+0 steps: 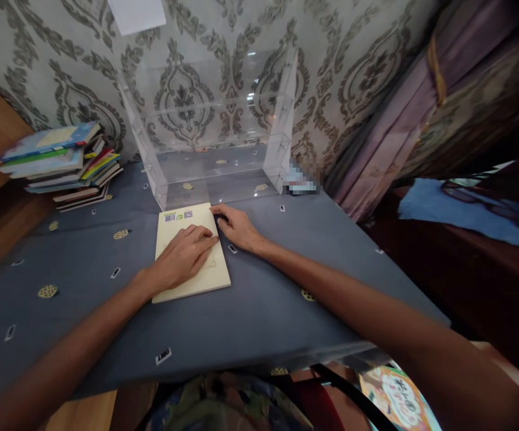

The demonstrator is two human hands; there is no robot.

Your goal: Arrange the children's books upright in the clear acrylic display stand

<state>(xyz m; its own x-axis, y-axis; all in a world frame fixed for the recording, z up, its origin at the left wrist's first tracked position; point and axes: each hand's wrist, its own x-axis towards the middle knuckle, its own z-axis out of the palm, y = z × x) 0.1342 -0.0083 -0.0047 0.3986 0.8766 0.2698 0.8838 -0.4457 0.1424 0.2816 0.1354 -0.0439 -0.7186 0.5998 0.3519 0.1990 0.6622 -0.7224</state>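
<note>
Lying flat in the middle of the frame, a pale yellow book (195, 285) is sitting on a table (277, 299) with a grey-blue cloth. The left hand (182, 257) is pressing down on the book, open, with the palm flat and the fingers straight. The right hand (237, 228) is touching the book's right edge near the top corner. Its fingers are bending a little, and I cannot tell if they are gripping the book. Just behind the book, a clear plastic shelf (285, 120) is standing against the wall. A pile of books (61, 164) is lying at the upper left. A purple curtain (398, 120) is hanging at the upper right.
</note>
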